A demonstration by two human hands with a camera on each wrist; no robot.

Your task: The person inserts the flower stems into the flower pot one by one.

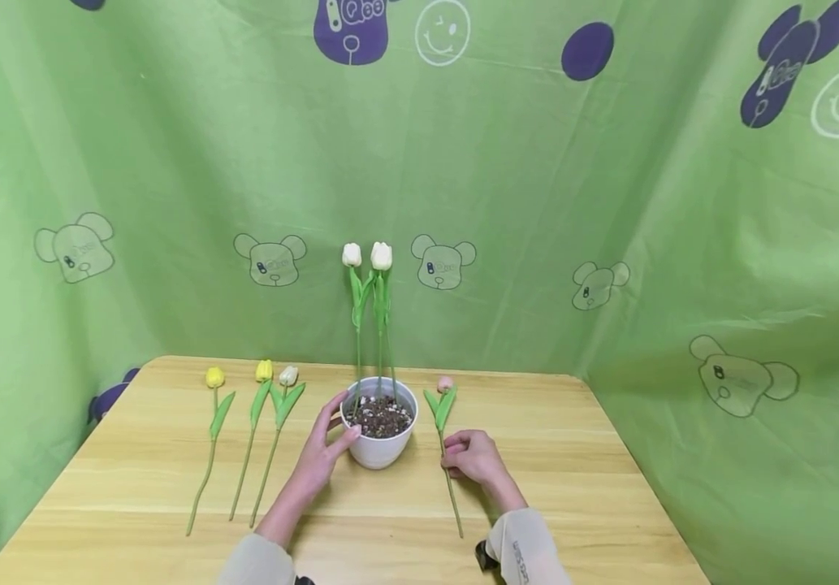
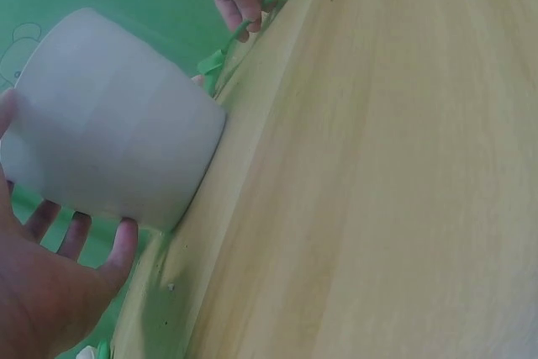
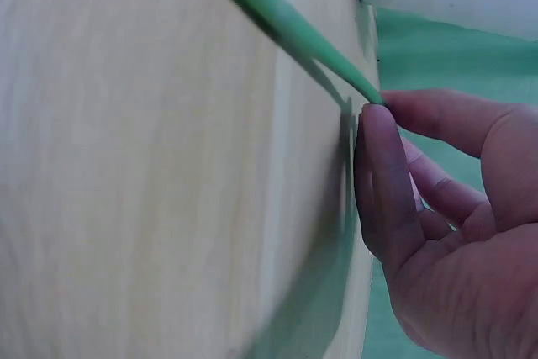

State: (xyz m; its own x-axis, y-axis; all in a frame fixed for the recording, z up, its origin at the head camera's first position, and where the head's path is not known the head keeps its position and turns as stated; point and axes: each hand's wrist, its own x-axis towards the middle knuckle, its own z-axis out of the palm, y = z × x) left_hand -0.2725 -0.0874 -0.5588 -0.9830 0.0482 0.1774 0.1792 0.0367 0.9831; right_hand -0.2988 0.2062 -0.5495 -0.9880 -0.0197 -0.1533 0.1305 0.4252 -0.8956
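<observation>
A white flowerpot point(image 1: 377, 452) holds dark soil point(image 1: 382, 416) with white specks. White tulips point(image 1: 381, 257) stand upright in it on long green stems. My left hand point(image 1: 320, 452) grips the pot's left side, with the thumb near the front rim and the fingers round the side. In the left wrist view, the fingertips of the left hand point(image 2: 59, 283) lie against the wall of the pot point(image 2: 113, 124). To the right of the pot, a pink tulip point(image 1: 445, 384) lies on the table. My right hand point(image 1: 476, 457) pinches its green stem point(image 3: 290, 27) between thumb and fingers.
Left of the pot, two yellow tulips point(image 1: 215, 377) and a white tulip point(image 1: 288, 376) lie on the wooden table point(image 1: 573, 504), stems toward the front. A green cloth point(image 1: 507, 203) printed with bear heads hangs behind and along the sides.
</observation>
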